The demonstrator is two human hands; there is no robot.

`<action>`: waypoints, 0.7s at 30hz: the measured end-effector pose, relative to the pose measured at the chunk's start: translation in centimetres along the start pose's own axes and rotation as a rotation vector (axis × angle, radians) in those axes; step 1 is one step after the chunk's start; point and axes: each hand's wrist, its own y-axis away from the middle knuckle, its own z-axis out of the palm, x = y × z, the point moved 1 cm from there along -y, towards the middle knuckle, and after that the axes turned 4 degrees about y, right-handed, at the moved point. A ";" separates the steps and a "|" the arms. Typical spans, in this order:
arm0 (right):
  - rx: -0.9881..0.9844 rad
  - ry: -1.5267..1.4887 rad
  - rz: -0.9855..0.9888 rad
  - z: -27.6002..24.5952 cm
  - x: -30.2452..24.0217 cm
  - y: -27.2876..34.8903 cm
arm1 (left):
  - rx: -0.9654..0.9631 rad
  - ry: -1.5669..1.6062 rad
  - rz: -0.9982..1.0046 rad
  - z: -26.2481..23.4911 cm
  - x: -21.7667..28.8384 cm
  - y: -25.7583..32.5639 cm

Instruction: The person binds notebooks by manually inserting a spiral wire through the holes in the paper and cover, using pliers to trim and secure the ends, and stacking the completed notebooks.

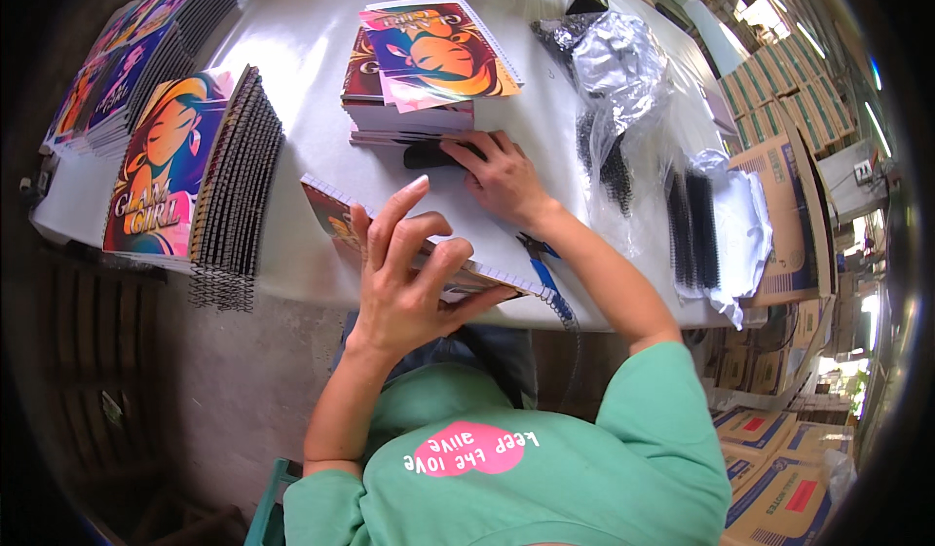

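A thin notebook [331,212] with a colourful cover stands tilted on the table edge in my left hand [409,273]. The thumb presses one side and the other fingers curl over it, some raised. A dark spiral coil [557,304] hangs at the notebook's right end. Farther off, my right hand [504,178] has its fingers closed over a black, rounded object [426,155], partly hidden by the fingers. That object lies in front of a stack of notebooks [404,117] with loose printed covers [429,54] on top. Blue-handled pliers [542,271] lie beneath my right forearm.
Spiral-bound notebooks [166,171] are stacked at the left, with more stacks [131,69] behind. Toward the right lie a clear plastic bag [623,69], black coils [693,229] and crumpled white wrapping [737,229]. Cardboard boxes [779,225] stand beyond the white table [302,98].
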 end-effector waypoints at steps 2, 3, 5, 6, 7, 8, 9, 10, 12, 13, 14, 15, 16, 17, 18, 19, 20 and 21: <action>0.148 -0.255 0.048 -0.7 0.4 0.3 | -0.014 -0.028 -0.040 0.2 0.4 0.1; 0.135 -0.439 0.149 -1.7 0.8 0.8 | -0.014 -0.030 -0.058 0.3 0.6 0.1; 0.180 -1.059 0.299 -4.3 1.5 2.1 | -0.009 -0.036 -0.066 0.4 0.7 -0.1; 0.228 -1.500 0.332 -5.7 1.7 3.5 | -0.003 -0.039 -0.067 0.4 0.7 -0.2; 0.438 -1.846 0.057 -7.0 1.3 4.9 | 0.001 -0.042 -0.079 0.4 0.8 -0.2; 0.332 -1.906 -0.166 -7.8 0.9 5.8 | 0.007 -0.031 -0.079 0.4 0.8 -0.3; 0.196 -1.823 -0.272 -8.5 0.4 6.6 | 0.005 -0.018 -0.079 0.5 0.8 -0.3; 0.041 -1.491 -0.279 -8.9 0.0 7.2 | 0.003 -0.001 -0.080 0.5 0.7 -0.4; 0.080 -1.197 0.175 -9.3 -0.3 7.6 | -0.001 -0.021 -0.055 0.5 0.7 -0.5; 0.191 -1.542 -0.044 -9.8 -0.5 7.6 | -0.003 -0.042 -0.054 0.5 0.7 -0.5; 0.325 -1.901 -0.192 -10.2 -0.7 7.5 | 0.008 -0.038 -0.058 0.5 0.7 -0.5; 0.244 -1.730 -0.167 -10.6 -0.6 7.2 | -0.005 -0.034 -0.061 0.4 0.6 -0.6; 0.208 -1.580 -0.179 -10.9 -0.9 7.0 | -0.006 -0.016 -0.058 0.4 0.6 -0.6; 0.142 -1.004 -0.019 -11.2 -0.5 6.5 | -0.028 -0.004 -0.062 0.4 0.6 -0.7; 0.131 -1.025 0.202 -11.3 -0.4 6.3 | -0.025 0.016 -0.068 0.4 0.5 -0.7; 0.195 -1.370 -0.068 -11.8 -0.4 6.2 | -0.027 0.030 -0.091 0.4 0.5 -0.7; 0.218 -1.699 -0.284 -12.0 -0.6 6.1 | -0.007 0.036 -0.081 0.4 0.5 -0.7; 0.257 -1.435 -0.430 -12.3 -0.5 6.1 | -0.023 0.045 -0.085 0.4 0.5 -0.6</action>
